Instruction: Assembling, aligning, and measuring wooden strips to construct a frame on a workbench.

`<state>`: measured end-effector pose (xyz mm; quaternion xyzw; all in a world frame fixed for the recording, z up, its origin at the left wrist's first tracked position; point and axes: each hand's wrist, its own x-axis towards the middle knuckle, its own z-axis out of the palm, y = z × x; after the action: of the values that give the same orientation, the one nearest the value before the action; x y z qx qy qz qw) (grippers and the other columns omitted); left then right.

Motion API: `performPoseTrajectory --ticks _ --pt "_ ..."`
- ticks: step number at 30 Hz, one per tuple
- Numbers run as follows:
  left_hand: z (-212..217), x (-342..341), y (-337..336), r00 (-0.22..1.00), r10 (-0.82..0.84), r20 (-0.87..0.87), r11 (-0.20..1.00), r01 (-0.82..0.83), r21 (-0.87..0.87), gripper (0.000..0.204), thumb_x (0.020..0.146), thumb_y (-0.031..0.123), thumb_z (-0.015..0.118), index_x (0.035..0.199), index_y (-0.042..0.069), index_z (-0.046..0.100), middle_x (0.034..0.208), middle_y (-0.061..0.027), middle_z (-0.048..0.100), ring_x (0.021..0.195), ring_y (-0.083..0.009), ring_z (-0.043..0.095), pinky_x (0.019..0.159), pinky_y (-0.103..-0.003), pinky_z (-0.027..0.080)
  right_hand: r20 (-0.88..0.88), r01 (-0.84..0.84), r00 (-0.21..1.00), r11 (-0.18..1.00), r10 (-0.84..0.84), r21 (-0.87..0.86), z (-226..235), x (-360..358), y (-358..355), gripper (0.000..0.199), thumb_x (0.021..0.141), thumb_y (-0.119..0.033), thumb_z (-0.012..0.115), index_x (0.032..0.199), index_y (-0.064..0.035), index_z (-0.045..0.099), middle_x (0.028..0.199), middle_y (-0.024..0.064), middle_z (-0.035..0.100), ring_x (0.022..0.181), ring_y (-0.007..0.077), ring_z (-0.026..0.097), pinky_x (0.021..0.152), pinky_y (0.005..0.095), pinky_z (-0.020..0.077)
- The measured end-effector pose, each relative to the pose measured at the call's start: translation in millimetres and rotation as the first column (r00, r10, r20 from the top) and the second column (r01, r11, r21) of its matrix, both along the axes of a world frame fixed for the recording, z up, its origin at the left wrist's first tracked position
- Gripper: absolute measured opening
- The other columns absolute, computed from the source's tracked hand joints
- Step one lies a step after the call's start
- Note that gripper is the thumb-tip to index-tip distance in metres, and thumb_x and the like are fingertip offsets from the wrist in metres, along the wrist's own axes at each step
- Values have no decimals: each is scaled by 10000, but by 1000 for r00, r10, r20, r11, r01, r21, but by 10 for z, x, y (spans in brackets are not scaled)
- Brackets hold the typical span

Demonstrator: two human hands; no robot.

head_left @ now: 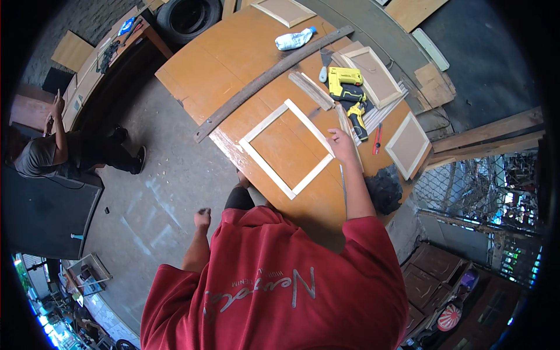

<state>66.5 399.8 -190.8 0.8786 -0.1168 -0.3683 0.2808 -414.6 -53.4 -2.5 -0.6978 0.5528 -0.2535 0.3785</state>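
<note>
A square frame of pale wood strips (pixel 269 164) lies on the orange-brown tabletop (pixel 227 64), its middle bare. My right hand (pixel 341 142) is over the table beside the frame's right corner. Its fingers are partly bent and spread apart, and nothing shows in them; whether they touch the wood I cannot tell. My left hand (pixel 203 217) hangs away from the table, over the floor, with its fingers curled in and no object visible. Just past my right hand are a yellow and black power tool (pixel 356 116) and thin wood strips (pixel 312 90).
A yellow tool (pixel 344 81), a red cutter (pixel 377 140), backed frames (pixel 373 76) and a black crumpled sheet (pixel 385 189) crowd the right side. A long dark wooden bar (pixel 256 87) crosses the table near a plastic bottle (pixel 294 39). Another person (pixel 52 151) is at far left.
</note>
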Motion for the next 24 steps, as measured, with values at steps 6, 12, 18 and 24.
performPoseTrajectory --ticks 6,12,18,24 --pt "751 -50 -988 991 65 114 945 -25 -326 306 1008 241 670 979 -59 721 845 -69 727 774 -122 653 727 -308 535 -22 217 976 976 -217 5 -62 -125 408 218 934 -200 718 1078 -37 719 821 159 730 743 289 712 712 400 551" --pt "1460 -202 -2068 972 -92 217 856 188 -481 302 1026 221 653 1102 -63 720 966 -108 755 864 -155 698 794 -305 564 -259 407 888 911 -380 61 120 0 1032 351 896 -388 753 887 -38 734 856 193 747 843 391 729 791 472 560" --pt "1925 -711 -3013 893 -309 326 698 446 -560 236 971 180 723 1094 -20 740 935 -121 769 838 -155 723 779 -304 574 -339 507 836 845 -432 173 124 229 1479 602 802 -516 811 1125 -29 666 1077 281 726 1039 463 690 925 531 537" --pt "1894 -919 -3505 752 -534 387 651 658 -379 243 920 156 735 1118 16 751 1025 -154 766 917 -244 757 826 -360 589 -294 541 825 827 -484 156 -5 443 1516 577 791 -402 864 1125 14 646 1045 290 728 1034 450 695 934 497 535"
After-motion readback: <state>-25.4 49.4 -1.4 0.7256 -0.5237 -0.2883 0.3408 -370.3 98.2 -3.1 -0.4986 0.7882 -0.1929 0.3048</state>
